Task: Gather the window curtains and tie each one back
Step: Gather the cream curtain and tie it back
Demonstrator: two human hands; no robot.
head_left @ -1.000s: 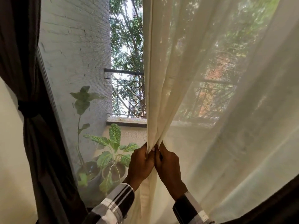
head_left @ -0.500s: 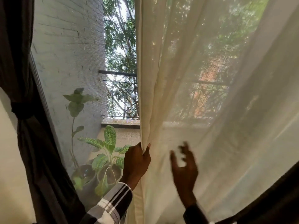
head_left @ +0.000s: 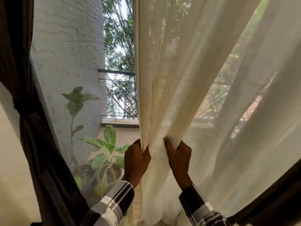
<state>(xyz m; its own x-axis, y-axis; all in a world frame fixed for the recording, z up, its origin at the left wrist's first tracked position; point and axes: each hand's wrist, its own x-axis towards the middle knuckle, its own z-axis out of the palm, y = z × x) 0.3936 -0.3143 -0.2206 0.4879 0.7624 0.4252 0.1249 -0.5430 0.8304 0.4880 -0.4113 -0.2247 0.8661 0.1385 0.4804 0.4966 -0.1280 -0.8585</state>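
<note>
While it hangs from above the top edge of the view down past the bottom edge, the cream sheer curtain (head_left: 187,79) fills the middle and right of the window, its long axis running top to bottom and its folds slanting inward toward the two hands low in the middle. The left hand (head_left: 136,162) grips the curtain's left hem, fingers curled round the bunched edge with the thumb on the near side. The right hand (head_left: 179,158), just beside it, pinches a gathered fold a little further right, thumb in front and fingers wrapped behind the cloth. Between the hands a short span of fabric is bunched. Both wrists wear plaid sleeves (head_left: 114,204). At far left a dark curtain (head_left: 32,144) hangs already cinched by a tie (head_left: 21,105). Beyond the glass stand potted plants (head_left: 105,154), a grey brick wall (head_left: 65,54) and a metal railing (head_left: 120,95).
</note>
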